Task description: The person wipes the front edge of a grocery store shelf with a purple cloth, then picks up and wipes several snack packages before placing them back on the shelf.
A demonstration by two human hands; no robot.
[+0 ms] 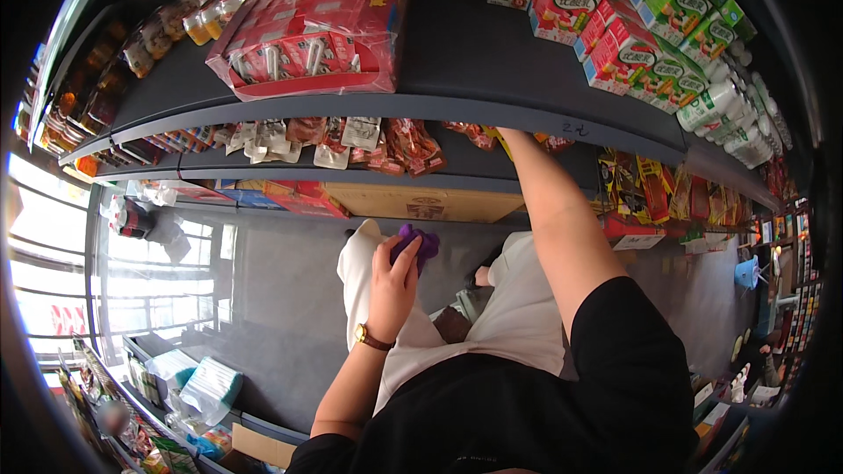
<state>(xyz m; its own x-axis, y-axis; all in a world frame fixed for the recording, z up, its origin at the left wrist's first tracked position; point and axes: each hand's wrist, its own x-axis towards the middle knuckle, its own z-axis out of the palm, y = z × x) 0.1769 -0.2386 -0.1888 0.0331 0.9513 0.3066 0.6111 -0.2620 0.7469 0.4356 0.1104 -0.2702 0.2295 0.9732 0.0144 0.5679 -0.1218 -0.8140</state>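
A crumpled purple cloth [417, 245] is held in my left hand [396, 264], over my lap. My right forearm [550, 197] reaches forward to the lower shelf [474, 168]. My right hand is hidden beneath the front edge of the upper shelf [454, 107], so its grip does not show. Around that wrist lie red-brown snack packets [475, 134] and a strip of yellow packaging. Further left on the same shelf are vacuum-packed snacks [415, 145] and silvery pouches [361, 133].
A plastic-wrapped red case of boxes [316, 33] and milk-drink cartons [616, 52] stand on the upper shelf. Below is a cardboard box [428, 201]. Yellow-and-red packets [649, 187] sit to the right. Behind me on the left, a shelf unit holds wrapped packs [212, 390].
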